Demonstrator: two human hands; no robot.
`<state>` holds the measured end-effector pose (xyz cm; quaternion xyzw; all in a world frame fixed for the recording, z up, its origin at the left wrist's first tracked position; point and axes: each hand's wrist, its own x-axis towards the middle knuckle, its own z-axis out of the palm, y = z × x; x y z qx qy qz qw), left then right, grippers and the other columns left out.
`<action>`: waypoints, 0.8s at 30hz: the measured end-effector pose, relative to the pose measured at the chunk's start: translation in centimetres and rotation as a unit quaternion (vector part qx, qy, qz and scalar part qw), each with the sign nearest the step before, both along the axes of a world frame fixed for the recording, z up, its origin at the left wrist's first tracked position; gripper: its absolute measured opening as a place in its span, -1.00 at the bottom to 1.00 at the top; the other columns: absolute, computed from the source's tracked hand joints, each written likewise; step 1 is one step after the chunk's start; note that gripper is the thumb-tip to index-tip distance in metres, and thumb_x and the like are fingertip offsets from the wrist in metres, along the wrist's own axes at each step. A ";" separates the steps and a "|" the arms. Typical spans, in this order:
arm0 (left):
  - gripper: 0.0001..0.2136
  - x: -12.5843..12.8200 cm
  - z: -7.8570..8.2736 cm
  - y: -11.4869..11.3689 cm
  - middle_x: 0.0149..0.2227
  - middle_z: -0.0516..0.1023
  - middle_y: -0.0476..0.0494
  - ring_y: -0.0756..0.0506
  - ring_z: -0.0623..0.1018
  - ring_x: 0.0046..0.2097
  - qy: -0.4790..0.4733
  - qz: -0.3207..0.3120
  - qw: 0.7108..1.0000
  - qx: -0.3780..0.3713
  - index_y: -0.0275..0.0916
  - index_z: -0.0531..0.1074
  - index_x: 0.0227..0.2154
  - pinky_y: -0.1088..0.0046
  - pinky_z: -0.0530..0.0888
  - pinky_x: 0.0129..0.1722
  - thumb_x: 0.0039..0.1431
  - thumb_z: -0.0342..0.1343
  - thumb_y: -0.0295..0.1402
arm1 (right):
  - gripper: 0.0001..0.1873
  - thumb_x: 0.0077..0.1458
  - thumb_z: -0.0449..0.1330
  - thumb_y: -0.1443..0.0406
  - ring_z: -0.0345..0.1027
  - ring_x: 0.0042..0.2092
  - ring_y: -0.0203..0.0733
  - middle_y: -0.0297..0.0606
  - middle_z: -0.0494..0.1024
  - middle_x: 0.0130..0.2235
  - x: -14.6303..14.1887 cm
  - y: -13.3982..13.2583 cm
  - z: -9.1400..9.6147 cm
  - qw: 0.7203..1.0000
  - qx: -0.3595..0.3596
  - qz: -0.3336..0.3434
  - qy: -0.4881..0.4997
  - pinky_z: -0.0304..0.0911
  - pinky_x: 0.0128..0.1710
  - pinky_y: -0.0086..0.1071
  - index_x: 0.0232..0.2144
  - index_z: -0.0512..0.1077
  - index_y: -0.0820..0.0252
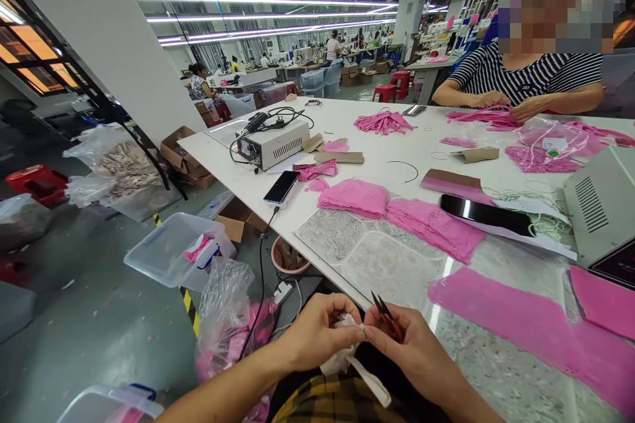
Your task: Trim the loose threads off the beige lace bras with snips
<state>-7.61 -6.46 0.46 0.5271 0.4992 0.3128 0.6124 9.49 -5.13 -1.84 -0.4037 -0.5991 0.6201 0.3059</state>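
My left hand is closed on a bunched piece of cream-white fabric, from which a narrow strip hangs down over my lap. Thumb and fingers of my right hand pinch the edge of the same fabric, close against the left fingertips. Tucked in the right hand is a pair of small thread snips with red handles, its dark blades pointing up and away from the fabric. Both hands are above my lap, just before the table edge. The exact spot where the fingertips meet is partly hidden.
On the white table lie pink fabric stacks, a phone, a black-glass phone and a grey control box. Pink fabric covers the right side. A co-worker handles pink strips opposite. Plastic bins stand left.
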 end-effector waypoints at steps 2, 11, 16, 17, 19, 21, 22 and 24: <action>-0.83 -0.1 -0.1 -0.4 -0.53 0.39 -0.01 0.03 0.34 -0.46 0.061 0.006 0.993 0.106 -0.32 0.43 -0.51 0.55 0.27 -0.43 0.02 0.20 -0.29 | -0.73 0.05 0.15 0.15 -0.03 -0.54 -0.35 -0.47 0.15 -0.60 0.1 -0.2 0.1 0.999 0.043 -0.009 -0.016 -0.03 -0.57 -0.46 -0.55 0.32 0.21; -0.79 -1.8 -3.4 -1.1 -0.40 0.56 -0.29 -0.11 0.50 -0.38 0.169 -0.062 0.684 0.707 -0.36 0.39 -0.19 0.40 0.43 -0.44 0.20 -0.11 -0.51 | -0.80 0.06 0.07 0.52 0.34 -0.52 -0.28 -0.33 0.45 -0.54 -0.2 -1.7 -0.5 0.885 0.461 -0.058 0.028 0.24 -0.54 -0.46 -0.38 0.36 0.13; -0.80 -2.3 -4.1 -1.5 -0.41 0.58 -0.29 -0.13 0.51 -0.40 0.179 -0.081 0.651 0.733 -0.28 0.45 -0.30 0.37 0.42 -0.50 0.17 -0.09 -0.49 | -0.75 0.06 0.06 0.53 0.45 -0.49 -0.20 -0.27 0.55 -0.51 0.2 -2.6 -1.0 0.824 0.557 -0.104 -0.019 0.30 -0.53 -0.40 -0.28 0.37 0.14; -0.80 -2.3 -4.2 -1.6 -0.40 0.59 -0.28 -0.13 0.52 -0.40 0.182 -0.092 0.648 0.734 -0.26 0.46 -0.34 0.37 0.41 -0.51 0.16 -0.09 -0.48 | -0.76 0.07 0.06 0.52 0.45 -0.50 -0.20 -0.27 0.55 -0.51 0.2 -2.8 -1.1 0.819 0.563 -0.104 -0.019 0.31 -0.54 -0.39 -0.28 0.37 0.14; -0.80 -2.4 -4.4 -1.7 -0.42 0.59 -0.24 -0.13 0.53 -0.40 0.196 -0.109 0.639 0.736 -0.23 0.48 -0.43 0.39 0.41 -0.51 0.14 -0.07 -0.48 | -0.77 0.07 0.05 0.52 0.46 -0.50 -0.19 -0.26 0.55 -0.52 0.3 -3.0 -1.3 0.820 0.562 -0.105 -0.016 0.31 -0.55 -0.39 -0.28 0.38 0.14; -0.81 -2.5 -4.5 -1.8 -0.45 0.58 -0.20 -0.13 0.55 -0.40 0.209 -0.119 0.624 0.744 -0.23 0.47 -0.51 0.40 0.42 -0.49 0.10 -0.02 -0.49 | -0.76 0.06 0.05 0.54 0.47 -0.50 -0.19 -0.26 0.56 -0.51 0.3 -3.1 -1.4 0.825 0.556 -0.104 -0.013 0.32 -0.56 -0.40 -0.30 0.38 0.15; -0.81 -2.5 -4.5 -1.8 -0.46 0.58 -0.20 -0.13 0.55 -0.40 0.215 -0.125 0.620 0.744 -0.23 0.47 -0.54 0.40 0.42 -0.48 0.08 0.00 -0.50 | -0.75 0.05 0.06 0.55 0.47 -0.49 -0.19 -0.26 0.56 -0.50 0.3 -3.1 -1.4 0.828 0.551 -0.104 -0.010 0.32 -0.55 -0.41 -0.31 0.38 0.15; -0.82 -2.6 -4.6 -1.9 -0.46 0.57 -0.21 -0.15 0.55 -0.39 0.221 -0.141 0.623 0.737 -0.23 0.46 -0.55 0.38 0.42 -0.45 0.07 0.01 -0.52 | -0.75 0.04 0.07 0.56 0.47 -0.48 -0.19 -0.25 0.55 -0.48 0.3 -3.2 -1.4 0.837 0.539 -0.093 -0.001 0.33 -0.53 -0.42 -0.32 0.39 0.15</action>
